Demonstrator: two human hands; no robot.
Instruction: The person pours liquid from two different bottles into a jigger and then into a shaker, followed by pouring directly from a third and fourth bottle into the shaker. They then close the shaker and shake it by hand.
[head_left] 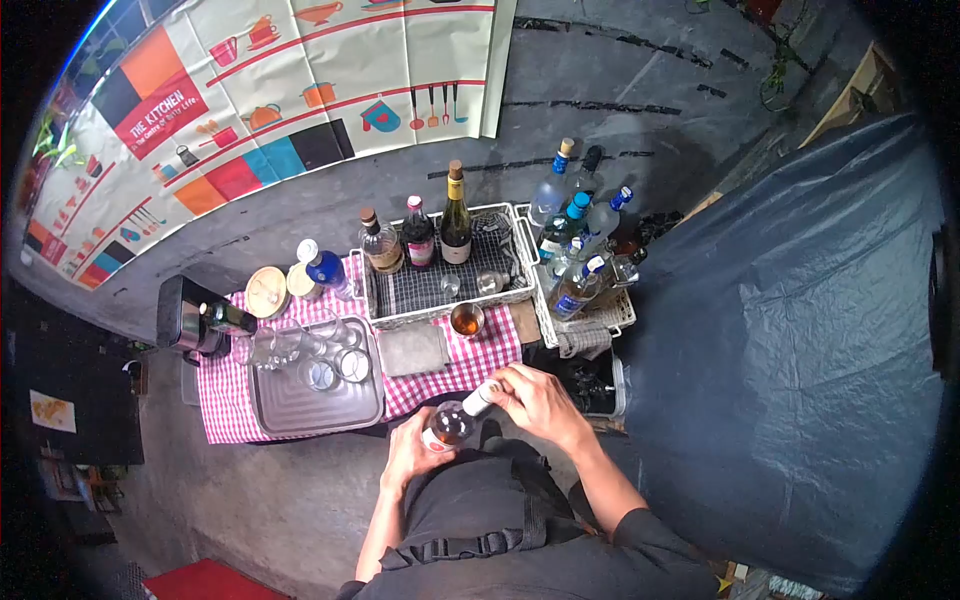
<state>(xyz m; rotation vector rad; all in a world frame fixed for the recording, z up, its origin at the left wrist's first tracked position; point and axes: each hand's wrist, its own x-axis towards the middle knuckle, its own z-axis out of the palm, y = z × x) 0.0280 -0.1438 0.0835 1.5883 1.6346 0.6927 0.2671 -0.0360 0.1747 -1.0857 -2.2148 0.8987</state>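
Close to my body I hold a bottle with a clear, rounded shoulder, dark contents, a label and a white-wrapped neck. It is tilted, neck toward the upper right. My left hand is wrapped round its body. My right hand is closed at the top of the neck, fingers pinched there; whether a stopper is between them I cannot make out. Beyond the bottle, a glass of amber liquid stands on the checked tablecloth, beside a folded grey cloth.
A grey tray carries several clear glasses. Behind, a white wire basket holds bottles and small glasses. Several more bottles crowd a second basket on the right. A blue bottle and a black appliance stand left. Dark plastic sheeting hangs right.
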